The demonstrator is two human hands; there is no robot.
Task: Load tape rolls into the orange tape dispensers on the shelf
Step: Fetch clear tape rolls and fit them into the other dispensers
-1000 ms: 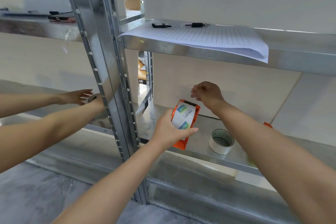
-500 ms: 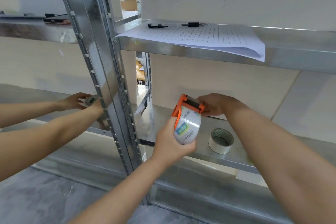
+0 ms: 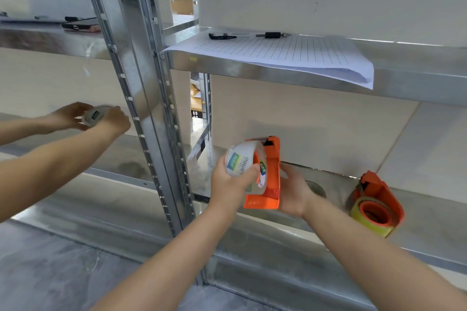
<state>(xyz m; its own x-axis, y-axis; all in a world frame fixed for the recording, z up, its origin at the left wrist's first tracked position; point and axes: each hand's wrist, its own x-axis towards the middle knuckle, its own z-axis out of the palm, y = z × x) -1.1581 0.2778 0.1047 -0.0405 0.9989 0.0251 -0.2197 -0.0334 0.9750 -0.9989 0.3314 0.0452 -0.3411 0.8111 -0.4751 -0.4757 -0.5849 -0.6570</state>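
My left hand [image 3: 228, 185] grips a clear tape roll [image 3: 238, 160] with a blue and green label, pressed against the open side of an orange tape dispenser [image 3: 271, 179]. Its far side rests in my right hand [image 3: 294, 193], just above the metal shelf [image 3: 429, 209]. A second orange dispenser [image 3: 376, 206] with a yellowish roll in it lies on the shelf to the right. Behind my right hand a loose tape roll [image 3: 317, 188] is mostly hidden.
Another person's two hands [image 3: 75, 118] hold a tape roll [image 3: 94, 115] at the left bay. A steel upright [image 3: 141, 108] divides the bays. Lined paper [image 3: 290, 54] and a pen [image 3: 271, 35] lie on the upper shelf, overhanging its edge.
The dispenser has turned onto its side and come lower. My right hand moved from its top end to its far side. The roll now sits against the dispenser's open side.
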